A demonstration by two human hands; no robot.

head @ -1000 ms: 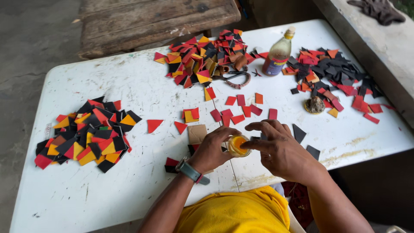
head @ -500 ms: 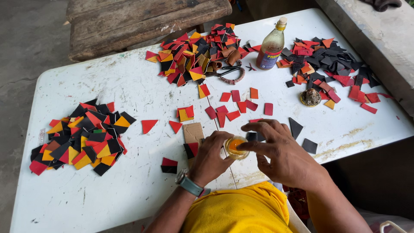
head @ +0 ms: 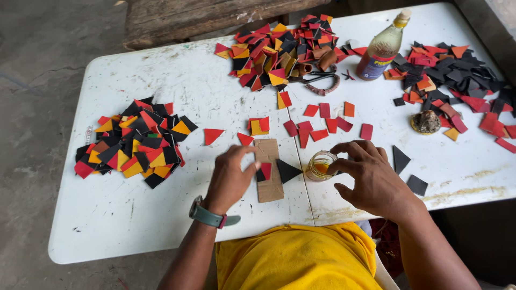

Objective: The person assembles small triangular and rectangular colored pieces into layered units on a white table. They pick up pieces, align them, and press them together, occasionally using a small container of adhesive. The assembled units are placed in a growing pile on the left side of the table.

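A second ago both my hands were closed together over the small glass jar of amber liquid (head: 321,165). Now my left hand (head: 231,177) has drawn away to the left, and its fingers (head: 252,167) rest on the strip of brown cardboard (head: 269,171), beside the black triangular leather piece (head: 287,171) that was covered before. My right hand (head: 371,174) has opened up, fingers spread just beside the jar, whose mouth now shows.

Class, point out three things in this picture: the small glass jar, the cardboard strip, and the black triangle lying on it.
small glass jar (head: 321,165), head view, on its rim
cardboard strip (head: 270,189), head view, on its bare lower part
black triangle (head: 287,171), head view, on its middle
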